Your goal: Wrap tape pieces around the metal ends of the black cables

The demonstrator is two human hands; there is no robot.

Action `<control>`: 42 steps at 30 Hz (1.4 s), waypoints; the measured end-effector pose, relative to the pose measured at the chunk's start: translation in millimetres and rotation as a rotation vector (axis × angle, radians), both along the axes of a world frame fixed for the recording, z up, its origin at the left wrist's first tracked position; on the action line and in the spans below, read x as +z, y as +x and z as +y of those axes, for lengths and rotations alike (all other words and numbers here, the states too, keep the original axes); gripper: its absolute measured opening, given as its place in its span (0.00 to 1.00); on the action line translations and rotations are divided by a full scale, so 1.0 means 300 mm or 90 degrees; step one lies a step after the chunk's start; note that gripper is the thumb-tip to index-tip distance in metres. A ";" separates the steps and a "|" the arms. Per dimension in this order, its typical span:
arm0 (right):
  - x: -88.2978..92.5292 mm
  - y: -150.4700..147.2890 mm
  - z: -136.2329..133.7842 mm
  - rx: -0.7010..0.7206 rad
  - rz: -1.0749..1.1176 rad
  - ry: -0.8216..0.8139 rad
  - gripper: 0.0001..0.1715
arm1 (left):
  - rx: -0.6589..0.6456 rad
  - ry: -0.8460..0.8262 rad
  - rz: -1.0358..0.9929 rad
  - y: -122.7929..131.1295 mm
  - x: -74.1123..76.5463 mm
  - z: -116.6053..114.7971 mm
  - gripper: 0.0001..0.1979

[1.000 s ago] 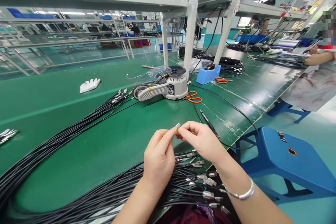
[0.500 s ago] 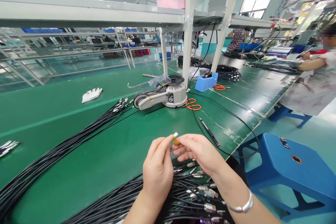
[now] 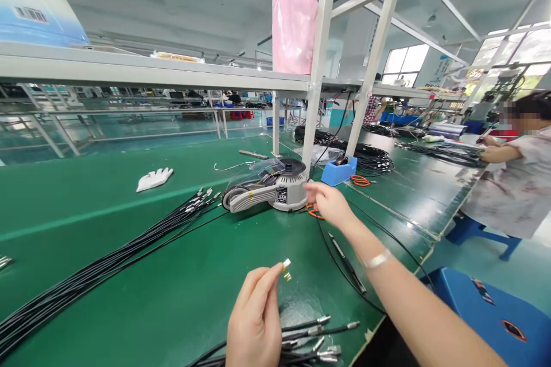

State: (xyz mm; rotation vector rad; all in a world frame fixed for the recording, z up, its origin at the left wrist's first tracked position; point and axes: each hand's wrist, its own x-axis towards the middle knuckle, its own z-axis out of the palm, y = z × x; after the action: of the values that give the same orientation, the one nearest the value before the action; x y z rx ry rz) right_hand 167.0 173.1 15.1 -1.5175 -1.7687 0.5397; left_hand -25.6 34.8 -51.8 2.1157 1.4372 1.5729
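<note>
My left hand point(image 3: 255, 315) pinches a small silvery connector point(image 3: 286, 264) with a bit of yellowish tape at its lower side. My right hand point(image 3: 329, 202) is stretched forward, its fingers extended with nothing in them that I can see. It is nearest to the grey round tape dispenser point(image 3: 287, 192), in front of its right side, and partly covers orange-handled scissors point(image 3: 315, 211). Below the left hand lie black cables with metal ends point(image 3: 316, 331), partly hidden by that hand.
A bundle of black cables point(image 3: 142, 235) runs along the left. A utility knife point(image 3: 346, 262) lies near the right edge. Farther back are a white glove point(image 3: 155, 179), a blue tape holder point(image 3: 340, 171) and coiled cables point(image 3: 365, 157). Another person point(image 3: 508, 172) sits at right, beyond a blue stool point(image 3: 495, 315).
My right hand has left the connector and moved forward to the tape dispenser. My left hand still holds the connector, slightly lower in view. The camera has tilted up.
</note>
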 end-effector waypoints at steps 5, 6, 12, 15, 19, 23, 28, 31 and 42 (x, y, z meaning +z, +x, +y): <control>0.086 0.009 0.327 -0.030 -0.159 0.092 0.35 | 0.003 -0.022 0.004 -0.004 0.000 0.016 0.11; 0.088 0.001 0.361 -0.021 -0.184 0.094 0.35 | 0.004 -0.024 0.004 -0.005 0.000 0.019 0.11; 0.105 -0.016 0.401 0.012 -0.226 0.090 0.27 | 0.026 -0.059 -0.027 0.007 0.012 0.017 0.09; 0.093 -0.015 0.288 0.008 -0.182 0.104 0.23 | 0.047 -0.089 -0.041 0.017 0.022 0.014 0.08; -0.032 -0.050 -0.044 -0.015 0.093 0.106 0.24 | 0.046 -0.111 -0.038 0.019 0.019 0.014 0.07; -0.161 -0.115 -0.340 -0.002 0.457 -0.142 0.24 | 0.032 -0.100 -0.033 0.021 0.010 0.011 0.06; -0.183 -0.193 -0.427 0.039 0.545 -0.270 0.21 | 0.017 -0.077 -0.015 0.034 0.017 -0.001 0.05; -0.181 -0.207 -0.433 0.018 0.591 -0.240 0.17 | 0.009 -0.074 -0.027 0.038 0.024 -0.004 0.05; -0.180 -0.202 -0.472 0.017 0.482 -0.100 0.11 | 0.010 -0.197 -0.022 0.023 0.056 -0.011 0.08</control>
State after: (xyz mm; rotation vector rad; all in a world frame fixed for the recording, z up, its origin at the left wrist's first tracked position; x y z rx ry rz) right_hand 106.5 31.7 -39.0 -1.1582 -1.1706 1.1153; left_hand -18.7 31.5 -34.9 1.8946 1.5728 1.2850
